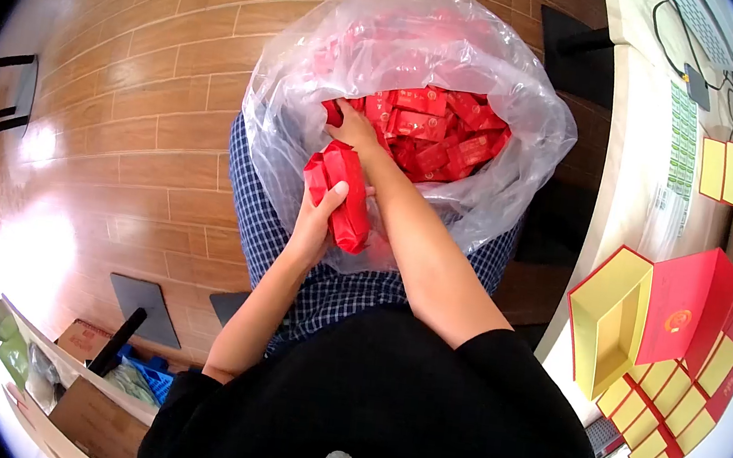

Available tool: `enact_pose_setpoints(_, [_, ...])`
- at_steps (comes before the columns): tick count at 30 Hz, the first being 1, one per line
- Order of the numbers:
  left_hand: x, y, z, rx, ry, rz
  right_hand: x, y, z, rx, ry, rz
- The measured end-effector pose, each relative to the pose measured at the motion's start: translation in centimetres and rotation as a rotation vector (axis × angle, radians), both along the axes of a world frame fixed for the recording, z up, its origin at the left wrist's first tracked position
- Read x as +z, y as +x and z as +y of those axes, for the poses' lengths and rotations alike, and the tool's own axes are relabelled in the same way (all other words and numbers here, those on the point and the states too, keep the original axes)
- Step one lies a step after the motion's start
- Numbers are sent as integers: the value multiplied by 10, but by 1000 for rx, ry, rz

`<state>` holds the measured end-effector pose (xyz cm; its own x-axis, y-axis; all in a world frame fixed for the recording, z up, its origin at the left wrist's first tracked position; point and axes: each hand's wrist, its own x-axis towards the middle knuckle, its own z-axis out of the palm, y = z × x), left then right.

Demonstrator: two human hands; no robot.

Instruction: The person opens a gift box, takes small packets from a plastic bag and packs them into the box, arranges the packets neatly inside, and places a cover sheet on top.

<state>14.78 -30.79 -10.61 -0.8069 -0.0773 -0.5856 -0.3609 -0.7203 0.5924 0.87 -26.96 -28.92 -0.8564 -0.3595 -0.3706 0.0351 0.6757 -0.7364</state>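
A large clear plastic bag (541,113) sits open on my lap, filled with small red packets (418,125) that bear gold print. My left hand (318,214) is wrapped round a small stack of red packets (349,204) at the bag's near left rim, thumb on top. Just above it, my right hand (353,128) reaches inside the bag's opening, its fingers closed on a red packet (333,113) at the left edge of the pile. The right forearm crosses over the near rim of the bag.
On the white table (617,159) at right stand an open red and yellow gift box (606,327), several small yellow-and-red boxes (675,395), a green-printed sheet (681,140) and a keyboard (702,32). Cardboard boxes (100,421) lie at lower left. Wooden floor (170,113) surrounds me.
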Motion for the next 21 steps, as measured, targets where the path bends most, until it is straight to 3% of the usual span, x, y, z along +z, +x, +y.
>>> enact_pose_setpoints(3, [10, 0, 6, -11, 22, 31, -7, 0, -10, 12, -80, -37])
enact_pose_setpoints(6, [22, 2, 6, -17, -3, 51, 15, 0, -15, 130, 209, 2])
enact_pose_setpoints(10, [26, 3, -5, -5, -22, 26, 18, 0, -6, -97, 5, 141])
enact_pose_setpoints(12, [22, -1, -12, 7, -58, 55, 23, -6, 20, -389, -226, 157])
enact_pose_setpoints(15, [16, -15, -17, -47, -178, 36, 71, -7, 92, -541, -525, -94])
enact_pose_setpoints(16, [13, -22, -17, -70, -139, 55, 86, -4, 108, -729, -822, -310])
enact_pose_setpoints(17, [10, -30, -15, -90, -99, 75, 105, -1, 131, -748, -805, -281])
enact_pose_setpoints(19, [16, -44, 1, -137, -27, 63, 151, 13, 175, -600, -1091, -814])
enact_pose_setpoints(21, [23, -57, 21, -182, -91, 86, 188, 29, 181, -668, -1049, -803])
